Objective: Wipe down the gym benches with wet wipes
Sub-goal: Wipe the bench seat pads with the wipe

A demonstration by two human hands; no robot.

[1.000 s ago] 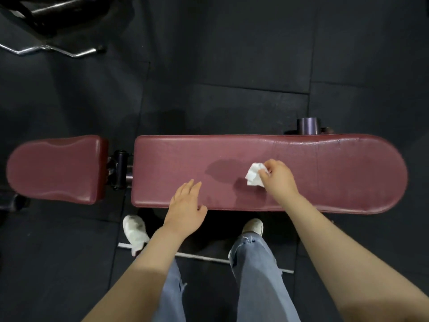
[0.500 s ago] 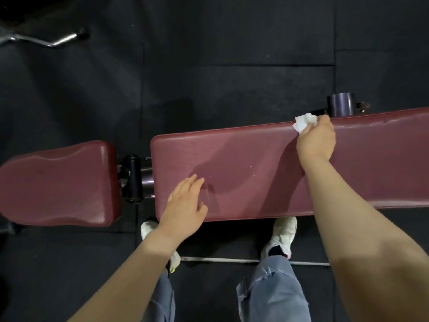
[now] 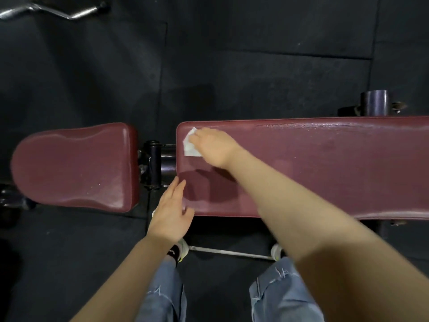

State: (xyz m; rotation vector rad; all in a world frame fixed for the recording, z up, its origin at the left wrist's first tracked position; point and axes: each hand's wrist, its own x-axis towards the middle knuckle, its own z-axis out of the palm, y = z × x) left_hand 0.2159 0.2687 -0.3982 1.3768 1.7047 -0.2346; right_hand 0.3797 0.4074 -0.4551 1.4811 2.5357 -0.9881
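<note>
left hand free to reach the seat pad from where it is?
Probably yes. The left hand lies open at the near corner of the long pad, holding nothing; the seat pad is just across the hinge gap, nothing between. The right hand wipes farther back.

arms: both bare to past the elbow, no sleeves in view | legs: light blue jeans (image 3: 278,296) (frayed, ripped patches at the knees) | feet: white sneakers (image 3: 183,248), black sock (image 3: 173,253) at left ankle
</note>
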